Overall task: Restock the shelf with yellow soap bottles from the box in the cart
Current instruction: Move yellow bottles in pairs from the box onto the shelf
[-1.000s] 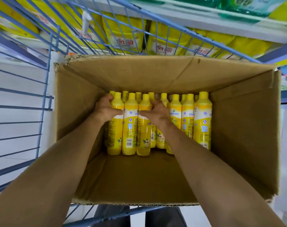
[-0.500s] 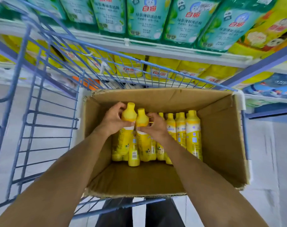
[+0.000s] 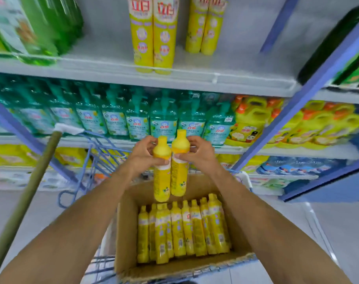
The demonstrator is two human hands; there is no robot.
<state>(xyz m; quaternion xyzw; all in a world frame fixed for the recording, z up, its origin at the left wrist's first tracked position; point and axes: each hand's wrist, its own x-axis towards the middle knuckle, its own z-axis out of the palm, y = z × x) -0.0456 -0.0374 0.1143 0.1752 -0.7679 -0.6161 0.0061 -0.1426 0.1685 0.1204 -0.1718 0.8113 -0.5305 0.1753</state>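
Observation:
My left hand (image 3: pixel 142 154) grips one yellow soap bottle (image 3: pixel 161 181) by its neck, and my right hand (image 3: pixel 199 153) grips a second yellow bottle (image 3: pixel 179 177) the same way. Both bottles hang upright, side by side, above the cardboard box (image 3: pixel 125 232) in the blue wire cart (image 3: pixel 92 160). Several more yellow bottles (image 3: pixel 184 228) stand in a row inside the box. Higher up, the white shelf (image 3: pixel 195 78) carries tall yellow soap bottles (image 3: pixel 154 33) with bare room to their right.
Teal pump bottles (image 3: pixel 137 119) fill the shelf behind my hands, with yellow and orange jugs (image 3: pixel 252 121) to their right. Green bottles (image 3: pixel 41 27) stand at the upper left. A greenish pole (image 3: pixel 27 197) leans at the left. Blue shelf uprights (image 3: pixel 297 99) cross the right.
Both hands have lifted their two bottles up out of the box. My view has tilted upward, so the upper shelves now show.

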